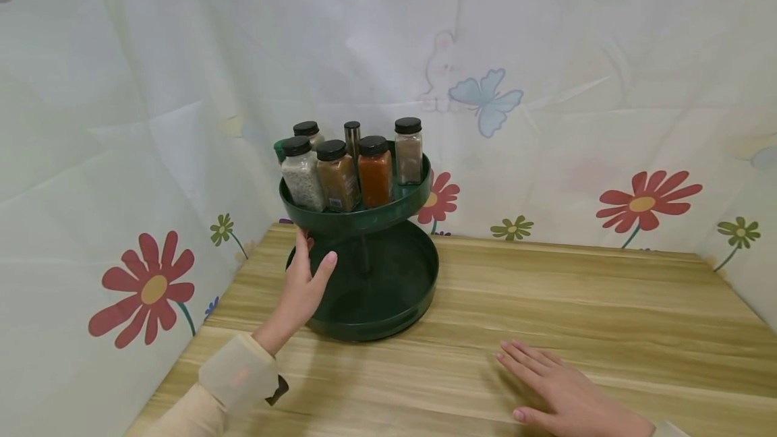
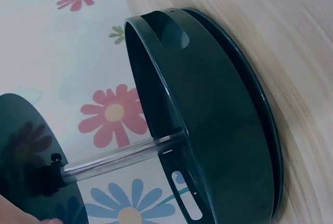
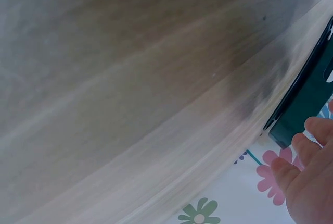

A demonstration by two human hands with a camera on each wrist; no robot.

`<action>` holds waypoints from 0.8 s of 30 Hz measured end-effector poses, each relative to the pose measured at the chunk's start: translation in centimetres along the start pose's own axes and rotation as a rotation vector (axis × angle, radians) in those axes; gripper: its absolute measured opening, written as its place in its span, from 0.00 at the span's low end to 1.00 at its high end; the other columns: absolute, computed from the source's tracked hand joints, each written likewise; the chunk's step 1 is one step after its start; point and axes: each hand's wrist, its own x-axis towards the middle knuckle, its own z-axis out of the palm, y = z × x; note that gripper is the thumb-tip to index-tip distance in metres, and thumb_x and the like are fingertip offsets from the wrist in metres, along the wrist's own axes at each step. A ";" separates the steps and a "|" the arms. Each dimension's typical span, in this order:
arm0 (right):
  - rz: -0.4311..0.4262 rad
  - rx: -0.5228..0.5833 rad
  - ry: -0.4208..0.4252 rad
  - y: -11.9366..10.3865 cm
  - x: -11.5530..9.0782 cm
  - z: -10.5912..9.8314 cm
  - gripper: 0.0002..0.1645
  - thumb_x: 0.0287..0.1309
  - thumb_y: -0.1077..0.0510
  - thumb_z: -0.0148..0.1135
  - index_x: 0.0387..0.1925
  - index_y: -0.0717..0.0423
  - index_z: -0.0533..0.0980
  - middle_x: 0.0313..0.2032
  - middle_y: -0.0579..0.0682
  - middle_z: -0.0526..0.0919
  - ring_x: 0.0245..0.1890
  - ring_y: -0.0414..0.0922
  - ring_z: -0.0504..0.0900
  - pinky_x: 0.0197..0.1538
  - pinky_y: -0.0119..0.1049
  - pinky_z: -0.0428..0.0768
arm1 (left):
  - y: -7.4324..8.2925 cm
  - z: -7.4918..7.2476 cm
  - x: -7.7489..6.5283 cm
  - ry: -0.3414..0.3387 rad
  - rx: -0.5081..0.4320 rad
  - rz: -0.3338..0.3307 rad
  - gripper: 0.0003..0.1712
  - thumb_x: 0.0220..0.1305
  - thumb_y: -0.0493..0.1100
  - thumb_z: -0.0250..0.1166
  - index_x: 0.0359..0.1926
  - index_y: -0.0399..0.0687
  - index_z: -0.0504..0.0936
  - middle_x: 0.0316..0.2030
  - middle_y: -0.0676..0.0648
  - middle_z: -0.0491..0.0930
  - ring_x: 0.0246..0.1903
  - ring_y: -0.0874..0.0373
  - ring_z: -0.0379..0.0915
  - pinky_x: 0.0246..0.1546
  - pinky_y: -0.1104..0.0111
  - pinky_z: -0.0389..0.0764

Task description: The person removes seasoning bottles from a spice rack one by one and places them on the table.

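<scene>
A dark green two-tier turntable rack [image 1: 364, 319] stands on the wooden table. Its upper tray [image 1: 364, 221] carries several spice jars, among them a jar of white grains [image 1: 303, 184], a brown spice jar [image 1: 340, 184] and an orange-red spice jar [image 1: 375, 177]. My left hand [image 1: 303, 282] reaches to the left side of the upper tray, its fingers extended at the underside of the rim and the thumb spread apart. To the right of the rack, my right hand [image 1: 561, 386] hovers low over the table with straight fingers and holds nothing.
The lower tray [image 2: 218, 114] has cut-out handles and is joined to the upper one by a metal post [image 2: 114, 162]. A slim dark shaker [image 1: 353, 137] and a pinkish spice jar [image 1: 409, 157] stand farther back. A flower-printed curtain [image 1: 546, 154] borders the table [image 1: 577, 295].
</scene>
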 end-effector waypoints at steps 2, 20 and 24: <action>-0.001 0.003 0.000 0.0 0.0 0.0 0.40 0.55 0.34 0.49 0.66 0.45 0.57 0.64 0.46 0.63 0.63 0.43 0.59 0.53 0.50 0.70 | 0.2 -0.1 0.0 0.026 -0.017 -0.016 0.42 0.67 0.50 0.47 0.68 0.52 0.28 0.70 0.43 0.33 0.67 0.46 0.36 0.63 0.46 0.46; -0.012 -0.020 0.021 0.1 -0.1 0.2 0.40 0.55 0.34 0.50 0.66 0.46 0.57 0.64 0.47 0.64 0.63 0.43 0.60 0.53 0.50 0.70 | 2.4 -0.2 0.4 0.102 -0.047 -0.141 0.42 0.67 0.57 0.43 0.68 0.48 0.28 0.69 0.46 0.25 0.67 0.54 0.23 0.65 0.52 0.36; -0.006 -0.015 0.014 0.2 -0.1 0.2 0.40 0.55 0.34 0.49 0.66 0.46 0.57 0.64 0.46 0.63 0.63 0.42 0.60 0.53 0.50 0.70 | 3.4 0.2 0.6 0.132 -0.087 -0.183 0.43 0.66 0.59 0.44 0.68 0.49 0.28 0.69 0.47 0.23 0.67 0.54 0.22 0.65 0.51 0.35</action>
